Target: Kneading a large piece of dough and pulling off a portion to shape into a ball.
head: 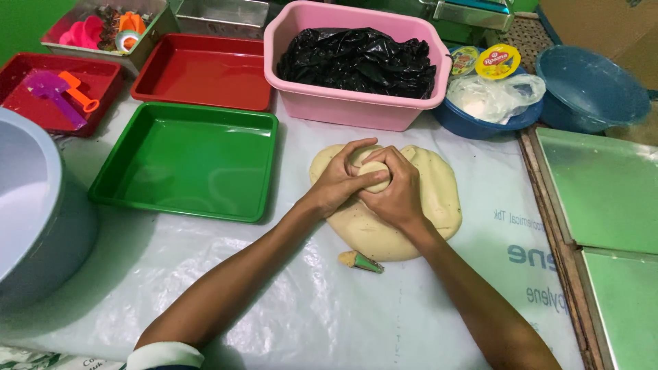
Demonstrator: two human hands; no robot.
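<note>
A person's two bare hands met over a large, flat slab of pale dough (418,226) that lay on a clear plastic sheet (308,308) covering the table, slightly right of the picture's centre. The left hand (339,181) and the right hand (396,190) were pressed together, fingers curled and clenched around a small lump of dough (375,173) pinched up from the slab's top. Both forearms reached in from six o'clock.

Just beside the slab's near edge, at six o'clock from the hands, lay a small cone-shaped piece of dough with a green tip (360,261), apart from both hands.

At nine o'clock from the hands sat a square green tray (110,192), near the slab but not touching it. Beyond it, at about ten o'clock, a red tray (205,72) rested, and farther left another red tray (20,75) held a purple and orange plastic tool (62,94). A grey box of coloured plastic cutters (103,27) stood at the far left corner.

At twelve o'clock stood a pink tub (343,106) filled with a crumpled black plastic bag (356,60). At one o'clock a blue bowl (480,127) held a clear bag and small yellow-lidded cups. At two o'clock stood a second blue basin (593,89). At three o'clock lay flat metal trays (603,185). A large pale grey basin (34,219) filled the left edge.
</note>
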